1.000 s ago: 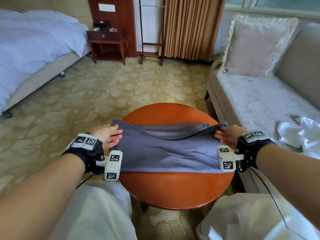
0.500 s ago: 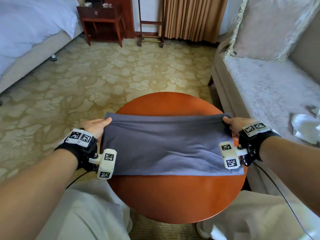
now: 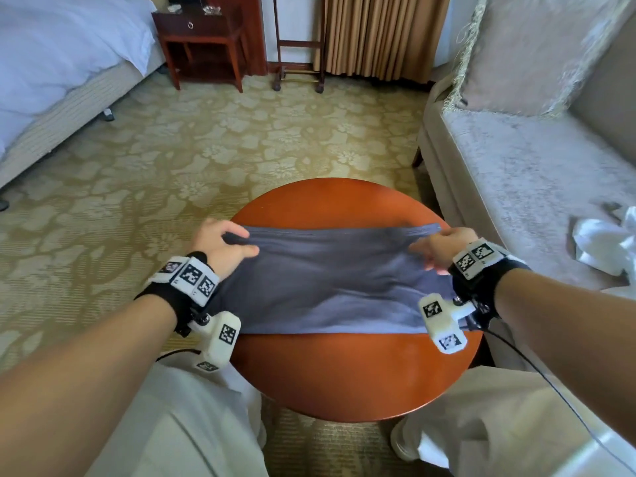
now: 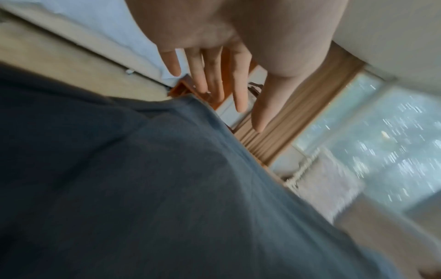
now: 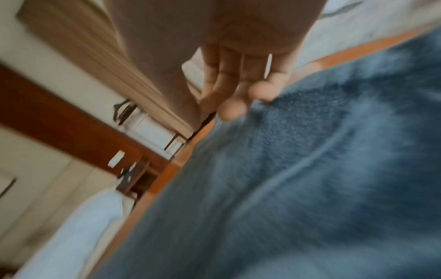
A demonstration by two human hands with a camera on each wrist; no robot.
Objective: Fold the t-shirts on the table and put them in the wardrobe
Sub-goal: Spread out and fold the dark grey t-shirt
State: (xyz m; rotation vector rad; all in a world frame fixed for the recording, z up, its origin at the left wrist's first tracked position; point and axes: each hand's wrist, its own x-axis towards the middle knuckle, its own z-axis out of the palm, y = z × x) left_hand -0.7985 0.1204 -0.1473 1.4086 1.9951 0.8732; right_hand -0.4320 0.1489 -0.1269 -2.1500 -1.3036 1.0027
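Observation:
A folded grey t-shirt (image 3: 330, 284) lies across the round red-brown table (image 3: 344, 373). My left hand (image 3: 223, 242) sits at its far left corner, thumb lying over the cloth. In the left wrist view the fingers (image 4: 210, 79) are straight and spread just above the shirt (image 4: 143, 188), curled round nothing. My right hand (image 3: 437, 246) is at the far right corner. The blurred right wrist view shows its loosely bent fingertips (image 5: 238, 109) touching the shirt's edge (image 5: 310, 169).
A pale sofa (image 3: 516, 173) stands right of the table, with a crumpled white garment (image 3: 605, 242) and a cushion (image 3: 537, 53) on it. A bed (image 3: 51, 63), a dark nightstand (image 3: 203, 39) and curtains (image 3: 378, 32) lie beyond patterned carpet. My knees flank the table's near edge.
The folded-over half of the shirt came down flat on the table. Both hands then shifted inward from the shirt's side edges onto its far corners.

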